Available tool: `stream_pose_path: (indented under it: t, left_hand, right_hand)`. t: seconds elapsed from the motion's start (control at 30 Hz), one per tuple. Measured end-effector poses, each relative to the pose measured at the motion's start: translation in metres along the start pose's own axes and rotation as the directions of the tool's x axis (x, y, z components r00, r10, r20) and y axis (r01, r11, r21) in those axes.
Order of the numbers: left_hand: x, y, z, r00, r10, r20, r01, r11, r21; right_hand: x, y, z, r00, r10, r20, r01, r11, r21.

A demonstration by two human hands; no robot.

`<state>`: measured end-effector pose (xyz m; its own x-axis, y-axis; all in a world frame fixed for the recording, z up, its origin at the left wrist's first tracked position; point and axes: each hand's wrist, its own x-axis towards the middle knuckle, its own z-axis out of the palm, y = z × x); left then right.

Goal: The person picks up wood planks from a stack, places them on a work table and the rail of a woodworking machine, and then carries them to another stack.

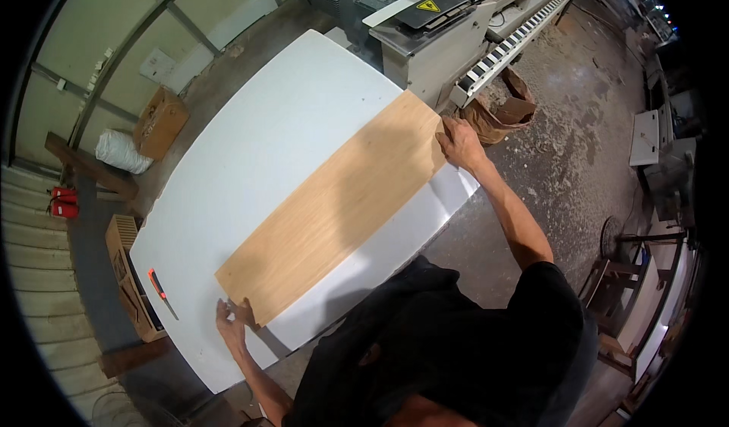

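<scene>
A long light-brown wooden board (pixel 326 214) lies slantwise on a white tabletop (pixel 266 116). A thin step at its near-left corner hints at more than one layer, but I cannot tell for sure. My right hand (pixel 462 144) is closed on the far-right end, its fingers bent over the edge. At the near-left end, my left hand (pixel 235 327) has its thumb and fingers bent against the board's short edge. A shadow falls across the board's middle. On the tabletop to the left, apart from both hands, is an orange-and-black utility knife (pixel 158 285).
Beyond the table stands a grey machine (pixel 433 55) with a motor and a long roller track (pixel 524 38). A brown sack (pixel 497 112) sits below the track. At left are a cardboard box (pixel 161 119), a white bundle (pixel 121 151) and a wooden crate (pixel 129 275). Debris litters the floor at right.
</scene>
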<state>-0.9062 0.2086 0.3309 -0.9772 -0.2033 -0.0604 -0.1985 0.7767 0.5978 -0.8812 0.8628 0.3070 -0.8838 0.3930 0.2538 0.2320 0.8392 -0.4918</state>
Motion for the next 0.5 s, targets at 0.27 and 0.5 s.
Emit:
stream_pose_path:
  t: [0.27,0.5]
  left_hand:
    - [-0.042,0.056,0.005,0.915,0.255,0.313,-0.158,0.940,-0.301]
    - [-0.051,-0.004,0.012,0.952,0.286,0.109,-0.300,0.942,0.153]
  right_hand:
    - [-0.008,-0.029,-0.025,0.969,0.162,0.185,-0.164,0.986,-0.008]
    - [-0.014,0.005,-0.040,0.930,-0.201,0.307,0.195,0.980,0.051]
